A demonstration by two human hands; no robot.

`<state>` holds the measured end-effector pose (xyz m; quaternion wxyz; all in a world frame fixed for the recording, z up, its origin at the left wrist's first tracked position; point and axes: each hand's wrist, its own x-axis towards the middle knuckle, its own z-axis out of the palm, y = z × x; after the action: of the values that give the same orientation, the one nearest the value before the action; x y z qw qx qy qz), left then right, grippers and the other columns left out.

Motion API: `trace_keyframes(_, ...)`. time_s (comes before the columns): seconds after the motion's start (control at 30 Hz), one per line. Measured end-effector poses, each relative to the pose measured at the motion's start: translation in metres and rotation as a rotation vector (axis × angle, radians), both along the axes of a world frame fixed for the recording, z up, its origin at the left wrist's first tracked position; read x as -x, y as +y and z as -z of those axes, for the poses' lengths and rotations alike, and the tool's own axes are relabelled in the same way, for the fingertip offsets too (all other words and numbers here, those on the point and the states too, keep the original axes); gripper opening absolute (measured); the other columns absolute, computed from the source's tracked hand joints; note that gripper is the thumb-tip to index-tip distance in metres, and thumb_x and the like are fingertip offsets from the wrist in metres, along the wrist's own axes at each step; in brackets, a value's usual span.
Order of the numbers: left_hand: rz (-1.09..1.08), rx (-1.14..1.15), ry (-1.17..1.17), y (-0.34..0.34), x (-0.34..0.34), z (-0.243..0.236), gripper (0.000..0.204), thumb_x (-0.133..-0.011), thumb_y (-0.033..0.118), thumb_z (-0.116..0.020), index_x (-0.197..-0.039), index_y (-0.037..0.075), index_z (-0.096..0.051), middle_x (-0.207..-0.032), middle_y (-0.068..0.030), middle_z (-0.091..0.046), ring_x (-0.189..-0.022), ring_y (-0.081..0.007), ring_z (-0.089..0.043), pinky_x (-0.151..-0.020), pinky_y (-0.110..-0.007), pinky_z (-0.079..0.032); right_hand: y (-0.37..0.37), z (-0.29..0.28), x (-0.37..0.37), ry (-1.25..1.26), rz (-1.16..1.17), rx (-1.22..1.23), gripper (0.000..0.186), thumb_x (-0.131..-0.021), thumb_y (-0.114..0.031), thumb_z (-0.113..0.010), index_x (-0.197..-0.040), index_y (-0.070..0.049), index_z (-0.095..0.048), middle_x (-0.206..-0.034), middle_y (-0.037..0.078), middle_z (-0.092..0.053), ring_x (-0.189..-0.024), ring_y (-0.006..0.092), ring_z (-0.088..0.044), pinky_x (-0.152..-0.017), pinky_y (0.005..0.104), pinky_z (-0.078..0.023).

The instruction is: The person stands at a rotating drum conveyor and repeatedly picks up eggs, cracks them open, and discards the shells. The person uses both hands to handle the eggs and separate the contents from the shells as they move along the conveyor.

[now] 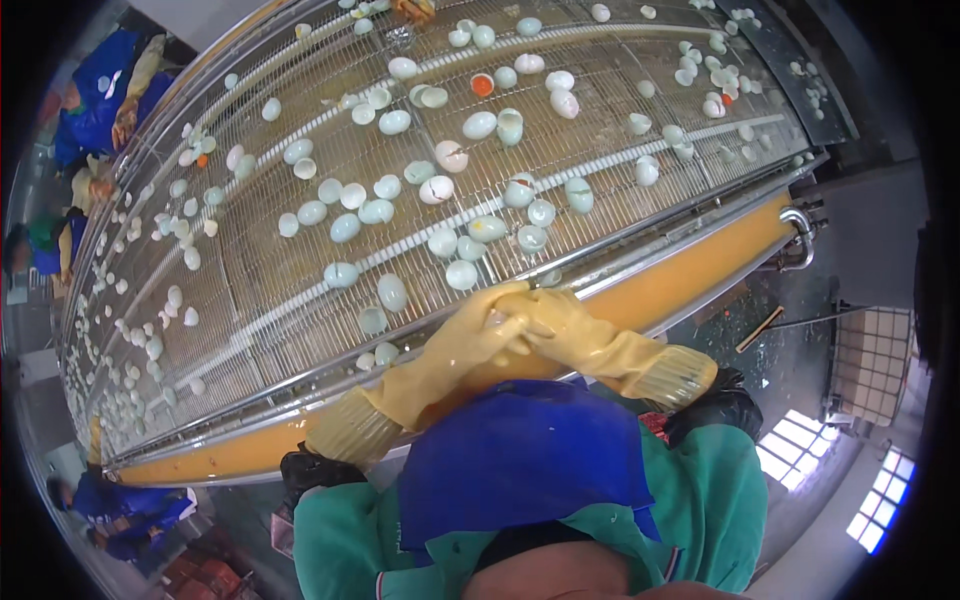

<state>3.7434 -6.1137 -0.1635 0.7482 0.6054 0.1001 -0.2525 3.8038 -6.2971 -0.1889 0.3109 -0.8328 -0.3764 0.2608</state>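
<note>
Both of my hands wear long yellow rubber gloves and meet over an orange liquid-filled trough [640, 290]. My left hand [485, 328] is curled, its fingers pressed against my right hand [556, 316], which is closed too. Anything between them is hidden by the gloves. Just beyond them runs a wire-mesh conveyor [300, 255] strewn with pale green and white eggshells, some whole-looking, others broken halves. A half shell [461, 275] lies close to my left hand, another [532, 238] beyond my right. One shell holding orange yolk [482, 85] sits farther back.
A metal rail [330, 372] edges the belt, with shell pieces [385, 353] along it. A bent steel pipe [800, 238] is at the trough's right end. Other workers [95, 95] in blue stand at the far left; another [125, 510] is at the lower left.
</note>
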Motion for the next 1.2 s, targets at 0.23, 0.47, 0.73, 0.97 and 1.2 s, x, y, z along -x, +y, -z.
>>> trace_keyframes(0.23, 0.161, -0.011, 0.122, -0.012, -0.014, -0.032, 0.044, -0.104, 0.025, -0.062, -0.142, 0.005, -0.053, -0.108, -0.0046, -0.070, -0.068, -0.0098, -0.060, -0.054, -0.025, -0.046, -0.027, -0.042, -0.023, 0.830, 0.021, -0.481, 0.028, -0.095, -0.020, -0.062, -0.121, -0.013, -0.070, -0.098, 0.009, -0.071, -0.090, 0.0209, -0.071, -0.077, 0.0396, -0.055)
trace_keyframes(0.47, 0.064, 0.021, 0.281, -0.035, -0.022, -0.043, 0.038, -0.106, 0.020, -0.057, -0.141, 0.004, -0.057, -0.110, -0.0036, -0.068, -0.073, -0.0102, -0.062, -0.063, -0.025, -0.048, -0.061, -0.025, -0.050, 0.392, -0.223, -0.484, 0.039, -0.089, -0.024, -0.066, -0.125, -0.007, -0.066, -0.102, 0.015, -0.071, -0.091, 0.0351, -0.069, -0.079, 0.0412, -0.054)
trace_keyframes(0.73, 0.131, -0.082, 0.241, -0.072, -0.033, -0.016, 0.045, -0.101, 0.018, -0.061, -0.144, 0.007, -0.057, -0.102, -0.0116, -0.072, -0.083, -0.0188, -0.071, -0.072, -0.036, -0.056, -0.088, 0.002, -0.059, -0.278, -0.451, -0.188, 0.026, -0.085, -0.023, -0.069, -0.107, -0.009, -0.063, -0.093, 0.015, -0.071, -0.071, 0.0364, -0.070, -0.057, 0.0461, -0.056)
trace_keyframes(0.97, 1.011, -1.102, -0.116, -0.105, -0.064, -0.005, 0.039, -0.095, 0.023, -0.059, -0.134, 0.019, -0.063, -0.100, -0.0215, -0.074, -0.091, -0.0409, -0.073, -0.074, -0.051, -0.058, -0.128, 0.012, -0.091, -0.714, -0.465, -0.124, 0.036, -0.087, -0.021, -0.070, -0.121, -0.013, -0.065, -0.098, 0.011, -0.071, -0.063, 0.0292, -0.069, -0.053, 0.0405, -0.052)
trace_keyframes(1.2, -0.565, -0.648, -0.145, -0.040, -0.092, 0.008, 0.037, -0.100, 0.033, -0.065, -0.131, 0.014, -0.061, -0.104, -0.0098, -0.070, -0.089, -0.0231, -0.068, -0.080, -0.039, -0.056, -0.136, 0.013, -0.231, -0.667, 0.387, 0.068, 0.042, -0.094, -0.038, -0.064, -0.126, -0.011, -0.063, -0.124, 0.019, -0.068, -0.110, 0.0362, -0.068, -0.095, 0.0455, -0.054)
